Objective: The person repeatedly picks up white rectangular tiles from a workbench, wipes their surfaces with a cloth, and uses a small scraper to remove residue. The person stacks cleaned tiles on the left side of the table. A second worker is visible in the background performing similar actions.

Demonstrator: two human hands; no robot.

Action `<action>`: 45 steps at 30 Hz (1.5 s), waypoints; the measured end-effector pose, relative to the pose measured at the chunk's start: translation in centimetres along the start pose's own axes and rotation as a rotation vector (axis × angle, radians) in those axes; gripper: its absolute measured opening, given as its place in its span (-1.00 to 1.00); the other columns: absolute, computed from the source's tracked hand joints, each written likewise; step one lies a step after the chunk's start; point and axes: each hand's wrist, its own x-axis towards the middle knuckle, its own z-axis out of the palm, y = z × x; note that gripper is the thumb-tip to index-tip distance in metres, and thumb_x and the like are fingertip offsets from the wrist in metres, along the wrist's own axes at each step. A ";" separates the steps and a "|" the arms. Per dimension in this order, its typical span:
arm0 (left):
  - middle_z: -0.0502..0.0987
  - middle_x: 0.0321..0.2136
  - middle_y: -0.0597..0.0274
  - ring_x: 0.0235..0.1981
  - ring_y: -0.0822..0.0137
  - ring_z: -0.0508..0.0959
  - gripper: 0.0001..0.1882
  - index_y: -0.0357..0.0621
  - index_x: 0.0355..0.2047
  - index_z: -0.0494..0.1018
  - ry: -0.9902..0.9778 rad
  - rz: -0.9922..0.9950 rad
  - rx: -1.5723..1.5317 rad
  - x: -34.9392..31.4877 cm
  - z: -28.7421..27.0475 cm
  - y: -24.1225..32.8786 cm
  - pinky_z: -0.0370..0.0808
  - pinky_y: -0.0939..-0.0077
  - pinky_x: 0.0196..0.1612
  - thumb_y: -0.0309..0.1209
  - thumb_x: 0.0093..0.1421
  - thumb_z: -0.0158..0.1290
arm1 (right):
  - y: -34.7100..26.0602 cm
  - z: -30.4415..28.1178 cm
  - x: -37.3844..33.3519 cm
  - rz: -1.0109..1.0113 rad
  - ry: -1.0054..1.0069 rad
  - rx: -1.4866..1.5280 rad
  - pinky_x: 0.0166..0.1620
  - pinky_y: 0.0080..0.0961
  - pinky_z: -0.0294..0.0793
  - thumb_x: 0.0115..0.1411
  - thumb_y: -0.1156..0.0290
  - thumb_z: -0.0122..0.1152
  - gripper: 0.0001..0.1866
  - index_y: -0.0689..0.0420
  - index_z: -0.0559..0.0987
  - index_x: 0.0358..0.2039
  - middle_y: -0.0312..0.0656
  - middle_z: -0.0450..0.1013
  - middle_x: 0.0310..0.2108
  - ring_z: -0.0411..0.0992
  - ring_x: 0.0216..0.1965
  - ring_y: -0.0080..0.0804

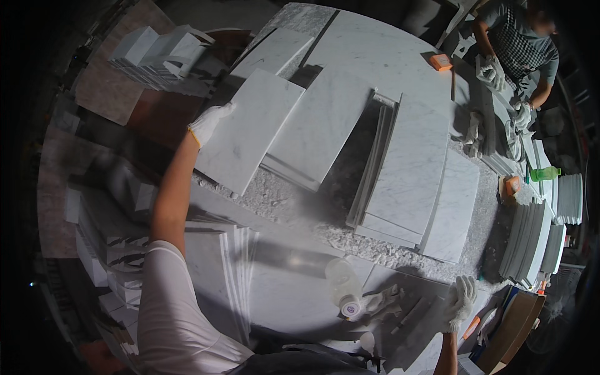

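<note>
My white-gloved left grip (214, 123) touches the rectangular grey-white stone slab (253, 132), eleven o'clock, closure unclear; my white-gloved right grip (461, 303), four o'clock, unclasped. Slab likely heavy, brittle: best held by long edges.

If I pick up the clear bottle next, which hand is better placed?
Probably your right hand: it's nearer the bottle and looks open, while your left hand is farther off, at the edge of a slab.

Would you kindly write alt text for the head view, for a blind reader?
A person's gloved left hand rests at the left edge of a pale stone slab; the gloved right hand is open at lower right. Nearby are more slabs and a clear bottle, with a co-worker at upper right.
</note>
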 end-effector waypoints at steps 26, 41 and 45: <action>0.54 0.14 0.13 0.21 0.35 0.43 -0.29 -0.36 0.21 0.47 -0.042 0.018 0.129 -0.6 -0.2 0.3 0.24 0.42 0.33 0.11 0.42 -0.01 | -0.2 -0.1 0.0 0.010 0.013 -0.012 0.31 -0.01 0.32 0.24 0.40 0.25 -0.71 0.17 0.68 -0.04 -0.02 0.58 0.00 0.44 0.18 0.10; 0.60 -0.01 0.31 0.02 0.50 0.52 -0.44 -0.33 0.13 0.52 -0.036 0.032 0.083 -0.6 -0.6 1.3 0.42 0.53 0.14 -0.03 0.46 0.02 | 0.0 -0.3 0.1 -0.002 0.014 0.038 0.29 0.00 0.32 0.24 0.35 0.23 -0.70 0.13 0.64 -0.03 -0.01 0.55 0.01 0.44 0.16 0.11; 0.61 -0.04 0.36 -0.01 0.53 0.52 -0.52 -0.29 0.11 0.54 -0.051 0.046 0.091 -0.1 -0.8 2.0 0.43 0.57 0.12 -0.10 0.47 0.02 | 0.4 -0.1 -0.1 -0.024 0.031 0.053 0.29 -0.01 0.33 0.25 0.35 0.23 -0.70 0.12 0.65 -0.03 -0.03 0.55 0.02 0.44 0.17 0.09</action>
